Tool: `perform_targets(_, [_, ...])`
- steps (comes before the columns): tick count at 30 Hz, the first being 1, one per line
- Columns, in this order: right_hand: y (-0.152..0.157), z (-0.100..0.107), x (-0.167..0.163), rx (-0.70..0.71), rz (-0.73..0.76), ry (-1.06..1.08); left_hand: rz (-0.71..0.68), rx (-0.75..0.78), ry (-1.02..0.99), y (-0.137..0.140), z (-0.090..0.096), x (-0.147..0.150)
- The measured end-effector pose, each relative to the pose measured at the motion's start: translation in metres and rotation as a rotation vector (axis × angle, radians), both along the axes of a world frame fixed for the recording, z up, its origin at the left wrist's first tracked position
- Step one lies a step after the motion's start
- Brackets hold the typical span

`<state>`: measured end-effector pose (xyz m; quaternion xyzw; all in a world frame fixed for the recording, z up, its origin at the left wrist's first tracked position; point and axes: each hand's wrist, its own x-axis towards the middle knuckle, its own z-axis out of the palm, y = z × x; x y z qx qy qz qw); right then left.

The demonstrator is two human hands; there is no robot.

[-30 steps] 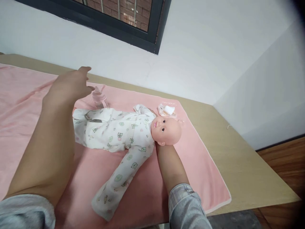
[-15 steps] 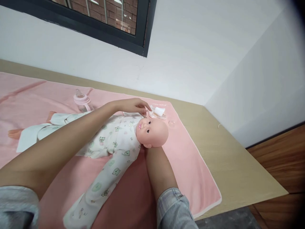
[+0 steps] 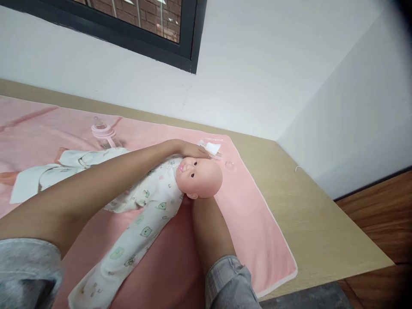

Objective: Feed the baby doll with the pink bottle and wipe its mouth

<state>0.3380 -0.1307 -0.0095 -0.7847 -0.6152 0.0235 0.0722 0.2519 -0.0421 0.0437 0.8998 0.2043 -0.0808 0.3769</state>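
A baby doll [image 3: 199,178] lies on its back on a pink blanket [image 3: 257,240], its bald head to the right. It wears a white suit [image 3: 161,180] with small green animal prints. My left arm reaches across its body, and my left hand [image 3: 195,150] rests at the far side of the head, fingers stretched out and partly hidden behind it. My right forearm runs up under the near side of the head; the doll covers my right hand. Just past my left fingertips lies a small white and clear item [image 3: 213,148].
A pink-topped baby bottle [image 3: 105,135] with a handle stands on the blanket beyond the doll's legs. A small clear object [image 3: 229,165] lies right of the head. The wooden tabletop [image 3: 309,223] reaches the wall [image 3: 244,77], below a dark window frame [image 3: 189,43].
My left hand has moved from above the doll's far shoulder to the far side of its head, its fingers straighter. The doll appears slightly further left as the view shifts.
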Motion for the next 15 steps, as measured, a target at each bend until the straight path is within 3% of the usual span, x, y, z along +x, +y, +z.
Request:
perform_targets(3, [-0.012, 0.012, 0.007, -0.072, 0.175, 0.039, 0.055, -0.011, 0.071, 0.002, -0.002, 0.004])
perform_targets(6, [-0.031, 0.017, 0.023, 0.034, 0.429, 0.161, 0.069, -0.093, 0.114, 0.005, -0.005, 0.006])
perform_targets(8, [-0.039, 0.016, 0.031, 0.101, 0.522, 0.185, 0.079, -0.131, 0.134, 0.006, -0.006, 0.006])
perform_targets(15, [-0.041, -0.020, 0.038, 0.283, 0.542, 0.264, 0.164, -0.260, 0.246, 0.001, -0.005, 0.009])
